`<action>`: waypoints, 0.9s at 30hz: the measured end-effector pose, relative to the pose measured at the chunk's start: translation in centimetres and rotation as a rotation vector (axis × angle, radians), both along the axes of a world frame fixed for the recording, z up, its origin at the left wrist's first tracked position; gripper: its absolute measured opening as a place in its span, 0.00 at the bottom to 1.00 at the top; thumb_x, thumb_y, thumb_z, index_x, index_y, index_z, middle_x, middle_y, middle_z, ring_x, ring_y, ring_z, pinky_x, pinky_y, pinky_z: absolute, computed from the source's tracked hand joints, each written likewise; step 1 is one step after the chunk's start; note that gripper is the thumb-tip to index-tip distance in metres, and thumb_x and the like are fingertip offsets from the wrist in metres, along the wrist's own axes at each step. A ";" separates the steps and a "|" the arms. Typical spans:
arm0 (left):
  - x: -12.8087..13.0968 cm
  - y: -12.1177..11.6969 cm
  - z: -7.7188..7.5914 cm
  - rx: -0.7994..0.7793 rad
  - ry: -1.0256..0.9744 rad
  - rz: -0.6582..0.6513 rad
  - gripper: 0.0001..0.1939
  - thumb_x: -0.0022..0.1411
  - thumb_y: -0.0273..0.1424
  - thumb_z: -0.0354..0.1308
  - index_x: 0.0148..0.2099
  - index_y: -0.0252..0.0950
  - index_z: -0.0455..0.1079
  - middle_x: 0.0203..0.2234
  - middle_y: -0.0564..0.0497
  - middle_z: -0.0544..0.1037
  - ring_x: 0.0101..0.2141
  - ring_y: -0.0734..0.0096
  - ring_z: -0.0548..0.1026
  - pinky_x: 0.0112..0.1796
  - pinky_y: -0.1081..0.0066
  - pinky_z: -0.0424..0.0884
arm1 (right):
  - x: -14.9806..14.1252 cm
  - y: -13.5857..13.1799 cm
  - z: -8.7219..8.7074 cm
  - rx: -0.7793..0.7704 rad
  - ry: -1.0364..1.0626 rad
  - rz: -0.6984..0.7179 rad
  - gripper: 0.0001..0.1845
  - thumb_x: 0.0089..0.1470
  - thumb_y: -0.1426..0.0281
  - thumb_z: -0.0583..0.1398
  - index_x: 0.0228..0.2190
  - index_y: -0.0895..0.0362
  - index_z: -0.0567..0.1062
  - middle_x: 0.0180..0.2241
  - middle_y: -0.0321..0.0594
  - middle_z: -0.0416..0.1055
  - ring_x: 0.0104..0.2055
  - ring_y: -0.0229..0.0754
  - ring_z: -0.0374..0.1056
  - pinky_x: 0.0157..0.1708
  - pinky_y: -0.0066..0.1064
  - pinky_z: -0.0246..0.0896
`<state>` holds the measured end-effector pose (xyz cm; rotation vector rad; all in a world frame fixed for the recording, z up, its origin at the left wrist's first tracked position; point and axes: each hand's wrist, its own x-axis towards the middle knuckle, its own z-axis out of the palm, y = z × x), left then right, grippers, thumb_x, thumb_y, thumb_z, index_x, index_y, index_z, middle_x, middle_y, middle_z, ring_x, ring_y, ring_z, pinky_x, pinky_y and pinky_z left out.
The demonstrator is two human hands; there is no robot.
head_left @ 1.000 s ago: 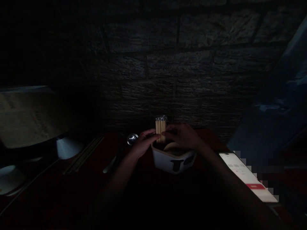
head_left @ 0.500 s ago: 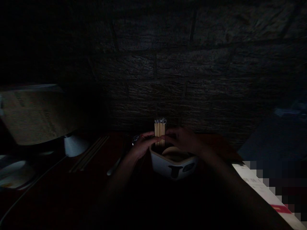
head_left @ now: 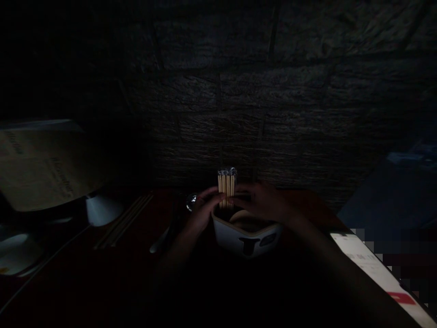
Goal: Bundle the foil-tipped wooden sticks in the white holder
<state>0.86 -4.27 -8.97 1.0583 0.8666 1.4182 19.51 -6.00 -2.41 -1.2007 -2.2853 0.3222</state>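
Upright at the back of a pale box (head_left: 227, 234) stands a bundle of light wooden chopsticks (head_left: 226, 184), with shiny clear wrapping at the top. My left hand (head_left: 203, 209) closes on the bundle from the left, thumb across its front. From the other side my right hand (head_left: 261, 198) grips it, fingertips near the left thumb. Lower ends of the chopsticks are hidden behind the box rim and my fingers. A round, tan-edged thing (head_left: 244, 218) lies inside the box. The scene is very dark.
Left of my arms lie loose chopsticks (head_left: 126, 221) and a spoon-like utensil (head_left: 159, 241). Further left are a lamp (head_left: 44, 164) with a printed shade and a white dish (head_left: 15, 255). A bright white sheet or screen (head_left: 362, 264) is at right, a stone-like wall (head_left: 211, 100) behind.
The chopsticks have spread slightly between my hands, with small gaps now showing at the top. Both hands stay around the bundle. The view has shifted slightly.
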 end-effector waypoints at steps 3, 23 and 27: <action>0.0 0.0 0.0 -0.011 0.034 0.006 0.13 0.45 0.34 0.71 0.36 0.36 0.79 0.30 0.51 0.83 0.33 0.63 0.79 0.39 0.67 0.72 | -0.1 -0.2 -0.2 0.018 -0.056 -0.026 0.16 0.57 0.56 0.58 0.45 0.46 0.78 0.44 0.37 0.79 0.44 0.48 0.75 0.43 0.37 0.67; -0.8 -0.1 1.0 -0.003 0.178 -0.149 0.16 0.48 0.35 0.70 0.41 0.36 0.80 0.37 0.47 0.83 0.39 0.57 0.80 0.44 0.63 0.72 | 0.0 0.1 -0.4 0.025 -0.118 -0.061 0.22 0.54 0.48 0.59 0.42 0.47 0.79 0.38 0.39 0.80 0.38 0.48 0.75 0.37 0.36 0.64; -0.6 -0.2 0.9 0.053 0.164 -0.119 0.18 0.48 0.35 0.70 0.43 0.37 0.79 0.40 0.48 0.82 0.41 0.57 0.79 0.44 0.64 0.72 | 0.2 0.1 -0.2 -0.019 -0.048 -0.001 0.19 0.54 0.51 0.60 0.42 0.47 0.78 0.40 0.36 0.79 0.41 0.46 0.75 0.39 0.34 0.65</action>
